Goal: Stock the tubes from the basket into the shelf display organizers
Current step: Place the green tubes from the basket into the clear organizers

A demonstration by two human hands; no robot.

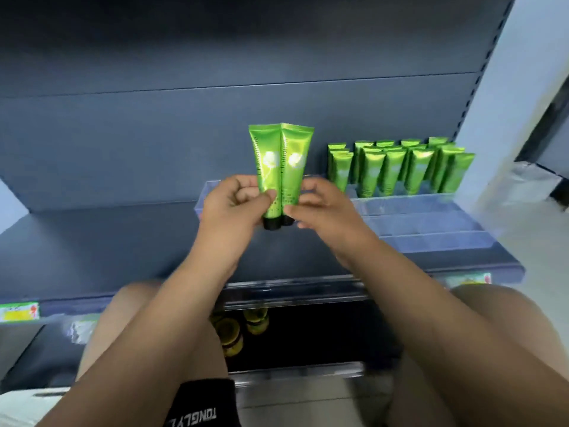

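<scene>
Two green tubes with black caps stand upright, caps down, side by side above the shelf. My left hand point(237, 204) grips the left tube point(266, 161) and my right hand point(320, 208) pinches the right tube point(295, 161) near its lower end. A clear display organizer point(431, 223) with several lanes lies on the grey shelf point(107, 241) behind and right of my hands. Several green tubes point(397, 167) stand in rows at its back. The basket point(308, 334) sits low between my knees with a few tubes point(234, 334) in it.
The grey back panel point(215, 118) rises behind the shelf. Price labels point(20, 312) sit on the shelf's front edge. A white wall point(517, 103) stands at the right. My knees flank the basket.
</scene>
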